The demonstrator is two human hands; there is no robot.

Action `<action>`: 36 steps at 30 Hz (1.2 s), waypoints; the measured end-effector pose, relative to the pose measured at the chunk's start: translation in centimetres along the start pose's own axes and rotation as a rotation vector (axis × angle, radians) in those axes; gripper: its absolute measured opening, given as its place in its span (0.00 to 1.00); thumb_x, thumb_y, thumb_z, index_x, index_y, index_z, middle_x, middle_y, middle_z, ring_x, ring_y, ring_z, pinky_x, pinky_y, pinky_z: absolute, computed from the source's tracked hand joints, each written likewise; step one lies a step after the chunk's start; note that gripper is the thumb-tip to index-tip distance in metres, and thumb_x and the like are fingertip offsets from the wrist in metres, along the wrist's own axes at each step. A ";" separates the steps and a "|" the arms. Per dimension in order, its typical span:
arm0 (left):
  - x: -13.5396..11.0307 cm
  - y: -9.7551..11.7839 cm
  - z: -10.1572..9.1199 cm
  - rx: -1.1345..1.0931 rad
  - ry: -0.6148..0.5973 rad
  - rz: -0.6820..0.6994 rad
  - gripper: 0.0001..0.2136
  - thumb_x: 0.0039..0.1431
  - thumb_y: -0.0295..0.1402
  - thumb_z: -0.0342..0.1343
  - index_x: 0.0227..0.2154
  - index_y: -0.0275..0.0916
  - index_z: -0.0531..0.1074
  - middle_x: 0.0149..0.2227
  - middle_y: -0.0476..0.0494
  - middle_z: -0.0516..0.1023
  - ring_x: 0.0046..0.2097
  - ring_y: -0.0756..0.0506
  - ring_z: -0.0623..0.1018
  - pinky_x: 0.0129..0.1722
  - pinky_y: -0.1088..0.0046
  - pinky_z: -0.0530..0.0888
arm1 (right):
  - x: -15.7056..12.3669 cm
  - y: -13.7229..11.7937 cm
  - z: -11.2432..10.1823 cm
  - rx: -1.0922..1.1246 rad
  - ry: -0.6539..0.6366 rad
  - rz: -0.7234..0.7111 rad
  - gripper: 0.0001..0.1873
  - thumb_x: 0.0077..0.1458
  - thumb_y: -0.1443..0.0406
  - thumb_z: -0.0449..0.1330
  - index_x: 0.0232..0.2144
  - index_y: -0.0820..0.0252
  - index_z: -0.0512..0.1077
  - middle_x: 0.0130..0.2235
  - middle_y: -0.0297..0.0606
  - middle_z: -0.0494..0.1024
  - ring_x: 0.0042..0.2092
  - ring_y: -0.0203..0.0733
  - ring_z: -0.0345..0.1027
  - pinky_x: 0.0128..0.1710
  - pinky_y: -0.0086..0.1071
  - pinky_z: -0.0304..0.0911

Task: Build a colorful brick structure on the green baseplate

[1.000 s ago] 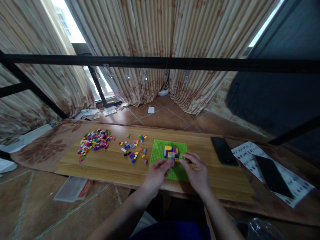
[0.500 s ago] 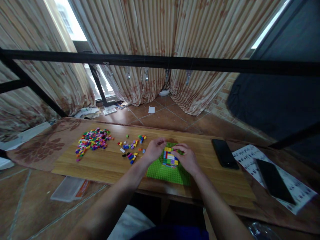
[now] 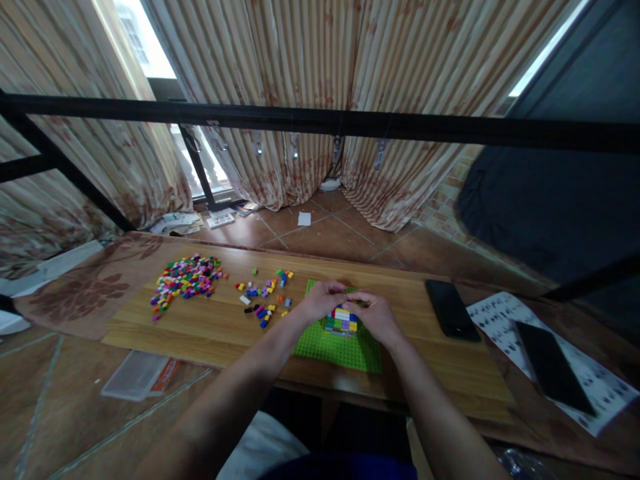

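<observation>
A multicoloured block of toy bricks (image 3: 342, 323) stands on a green studded baseplate (image 3: 334, 356) in front of me. My left hand (image 3: 323, 299) is at the far left side of the block, its fingers curled together. From the right, my right hand (image 3: 373, 312) reaches over the block's far edge with thumb and fingers closed. The fingertips of both hands meet above the back of the block and cover that part. Whatever lies between the fingers is too small or hidden to make out.
Left of the baseplate lie loose bricks (image 3: 265, 291), and farther left a large pile of bricks (image 3: 187, 277). A black phone (image 3: 451, 310) is on the wooden board at right. Beyond it, a dark device (image 3: 554, 367) rests on a printed sheet (image 3: 500, 327). A plastic box (image 3: 135, 375) sits on the floor.
My left hand has moved right and toward the block, so its fingertips now meet those of my right hand. The yellow bricks at the block's back are now covered.
</observation>
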State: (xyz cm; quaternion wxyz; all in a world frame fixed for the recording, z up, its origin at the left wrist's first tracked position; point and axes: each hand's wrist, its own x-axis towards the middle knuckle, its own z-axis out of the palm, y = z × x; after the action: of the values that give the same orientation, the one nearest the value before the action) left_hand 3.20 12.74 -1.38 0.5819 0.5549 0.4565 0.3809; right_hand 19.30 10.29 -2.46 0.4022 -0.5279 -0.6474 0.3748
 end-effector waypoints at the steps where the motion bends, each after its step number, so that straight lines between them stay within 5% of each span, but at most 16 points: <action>1: 0.0 0.0 0.0 -0.006 0.000 0.001 0.06 0.47 0.28 0.59 0.29 0.35 0.77 0.25 0.51 0.76 0.26 0.53 0.71 0.27 0.79 0.67 | 0.0 0.1 0.0 0.008 0.001 0.016 0.12 0.47 0.56 0.64 0.33 0.56 0.80 0.38 0.38 0.81 0.40 0.44 0.74 0.45 0.39 0.66; 11: -0.3 -0.3 0.5 0.080 0.047 0.058 0.07 0.48 0.27 0.57 0.31 0.35 0.77 0.28 0.49 0.77 0.30 0.51 0.73 0.33 0.76 0.70 | 0.0 -0.1 0.2 0.025 0.015 0.062 0.14 0.43 0.56 0.66 0.33 0.56 0.81 0.36 0.38 0.83 0.38 0.45 0.75 0.44 0.41 0.68; 15: -0.5 0.1 -0.2 0.013 0.101 0.094 0.07 0.50 0.29 0.58 0.33 0.35 0.77 0.30 0.47 0.78 0.33 0.50 0.75 0.36 0.75 0.71 | -0.9 -0.3 -0.4 0.076 0.148 0.071 0.20 0.43 0.53 0.66 0.38 0.57 0.80 0.41 0.41 0.82 0.41 0.46 0.76 0.45 0.42 0.69; 21: -3.6 0.9 -5.2 -0.070 0.326 0.139 0.11 0.51 0.37 0.59 0.34 0.36 0.77 0.32 0.47 0.79 0.37 0.49 0.76 0.40 0.73 0.71 | -4.8 1.0 -3.3 0.081 0.455 0.158 0.21 0.45 0.50 0.64 0.34 0.59 0.79 0.39 0.44 0.82 0.41 0.49 0.75 0.47 0.46 0.67; 30: -11.4 -2.5 -13.7 -0.029 0.636 0.004 0.19 0.40 0.45 0.65 0.32 0.35 0.77 0.28 0.45 0.79 0.32 0.48 0.76 0.35 0.72 0.71 | -10.7 6.3 -3.9 -0.258 0.517 0.220 0.26 0.49 0.44 0.57 0.34 0.59 0.79 0.42 0.48 0.81 0.46 0.56 0.74 0.48 0.48 0.66; 36: -12.5 -3.6 -16.5 0.168 0.712 -0.005 0.13 0.45 0.39 0.62 0.32 0.36 0.78 0.32 0.43 0.81 0.35 0.45 0.78 0.37 0.72 0.72 | -10.9 7.0 -2.9 -0.466 0.523 0.142 0.30 0.54 0.42 0.50 0.36 0.59 0.77 0.45 0.47 0.80 0.44 0.54 0.74 0.44 0.45 0.66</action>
State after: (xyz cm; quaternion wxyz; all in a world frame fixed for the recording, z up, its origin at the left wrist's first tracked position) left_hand -16.47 5.47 -3.01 0.3399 0.4323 0.6614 0.5100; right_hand 25.88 0.83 -9.05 0.3960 -0.7273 -0.5523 0.0962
